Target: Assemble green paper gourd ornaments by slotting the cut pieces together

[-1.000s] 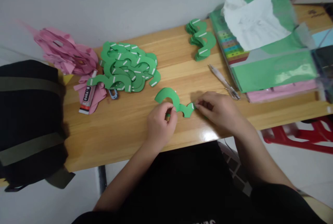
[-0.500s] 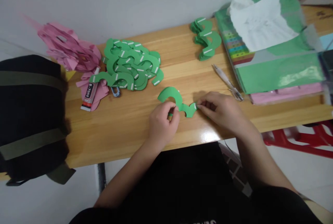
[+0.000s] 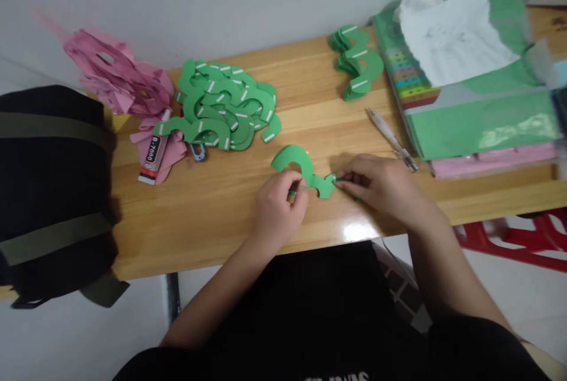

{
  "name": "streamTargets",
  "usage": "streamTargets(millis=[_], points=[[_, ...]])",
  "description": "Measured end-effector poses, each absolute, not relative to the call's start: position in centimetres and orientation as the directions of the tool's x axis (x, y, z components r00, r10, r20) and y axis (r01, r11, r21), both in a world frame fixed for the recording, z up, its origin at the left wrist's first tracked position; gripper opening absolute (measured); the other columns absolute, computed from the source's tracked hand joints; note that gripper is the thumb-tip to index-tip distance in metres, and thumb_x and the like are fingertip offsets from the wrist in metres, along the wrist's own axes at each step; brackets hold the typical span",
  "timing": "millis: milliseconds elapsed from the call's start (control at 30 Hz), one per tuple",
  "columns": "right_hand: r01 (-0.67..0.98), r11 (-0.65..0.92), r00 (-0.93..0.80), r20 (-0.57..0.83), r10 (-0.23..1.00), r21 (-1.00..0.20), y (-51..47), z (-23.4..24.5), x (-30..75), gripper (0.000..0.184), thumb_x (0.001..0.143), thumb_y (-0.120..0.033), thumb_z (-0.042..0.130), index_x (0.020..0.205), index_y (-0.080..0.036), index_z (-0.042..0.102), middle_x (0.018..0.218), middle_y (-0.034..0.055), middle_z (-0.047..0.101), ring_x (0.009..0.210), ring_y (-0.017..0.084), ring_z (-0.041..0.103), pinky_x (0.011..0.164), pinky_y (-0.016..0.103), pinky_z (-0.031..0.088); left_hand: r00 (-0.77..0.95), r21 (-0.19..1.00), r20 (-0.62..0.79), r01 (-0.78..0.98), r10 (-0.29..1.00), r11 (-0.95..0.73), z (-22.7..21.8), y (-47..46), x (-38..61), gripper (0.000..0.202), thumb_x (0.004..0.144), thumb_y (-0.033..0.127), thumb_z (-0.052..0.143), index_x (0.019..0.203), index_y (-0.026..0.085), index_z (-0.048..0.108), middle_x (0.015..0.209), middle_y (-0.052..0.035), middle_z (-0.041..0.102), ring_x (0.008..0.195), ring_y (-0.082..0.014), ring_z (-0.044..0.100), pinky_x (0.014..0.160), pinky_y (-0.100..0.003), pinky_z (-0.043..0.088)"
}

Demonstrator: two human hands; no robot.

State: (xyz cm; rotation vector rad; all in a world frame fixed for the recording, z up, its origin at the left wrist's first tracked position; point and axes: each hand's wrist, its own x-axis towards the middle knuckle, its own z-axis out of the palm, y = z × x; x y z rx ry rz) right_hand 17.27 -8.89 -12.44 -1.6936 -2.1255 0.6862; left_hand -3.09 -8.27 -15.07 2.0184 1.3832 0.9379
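1. Green paper is forming the curved cut-out [image 3: 299, 158], which is lying at the front of the table [image 3: 190, 215], between the two hands.
2. The left hand [image 3: 282, 204] is pinching the cut-out near its middle, thumb against forefinger.
3. The right hand [image 3: 374, 186] is pinching at the cut-out's right end, thumb and forefinger close together beside a small white strip; the exact hold is too small to make out.
4. A heap of green cut-outs [image 3: 225, 103], many bearing white strips, is spreading beyond the left hand; a smaller green stack [image 3: 361, 65] is resting near the wall.
5. Plastic packets are lying at the right: one is holding green paper [image 3: 487, 124] behind a printed rainbow band, and another, below, is holding pink paper [image 3: 496, 159]. A crumpled white sheet [image 3: 456, 38] is covering part of the upper one.
6. The tube [image 3: 154, 156], marked B-7000, is lying on pink cut-outs [image 3: 119, 77] at the left; its contents are hidden.
7. A black bag [image 3: 48, 174] is standing at the left end, its inside hidden.
8. A pen [image 3: 392, 139] is lying beside the packets.
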Motion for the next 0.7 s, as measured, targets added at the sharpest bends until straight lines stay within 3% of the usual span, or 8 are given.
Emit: streamTargets(millis=[200, 700], points=[[0.789, 0.211, -0.288, -0.044, 0.956, -0.577, -8.4, -12.1, 17.5, 0.007, 0.078, -0.013, 0.066, 0.074, -0.018, 0.068, 0.069, 0.0022, 0.069, 0.06, 0.014, 0.062, 0.057, 0.025, 0.044, 0.245, 0.738, 0.263, 0.572, 0.933, -0.358, -14.9, -8.3, -3.1, 0.012, 0.084, 0.014, 0.053, 0.074, 0.02, 0.056, 0.068, 0.0004, 0.064, 0.059, -0.0112, 0.057, 0.059, -0.024, 0.043], [0.735, 0.252, -0.393, -0.094, 0.915, -0.629, -7.1, -11.8, 18.3, 0.017, 0.086, -0.022, 0.062, 0.071, -0.021, 0.068, 0.069, 0.0012, 0.072, 0.061, 0.015, 0.063, 0.062, 0.029, 0.049, 0.244, 0.73, 0.254, 0.587, 0.936, -0.351, -14.9, -8.2, -3.0, 0.012, 0.084, 0.015, 0.052, 0.074, 0.02, 0.056, 0.068, 0.0001, 0.064, 0.06, -0.0117, 0.057, 0.06, -0.024, 0.044]])
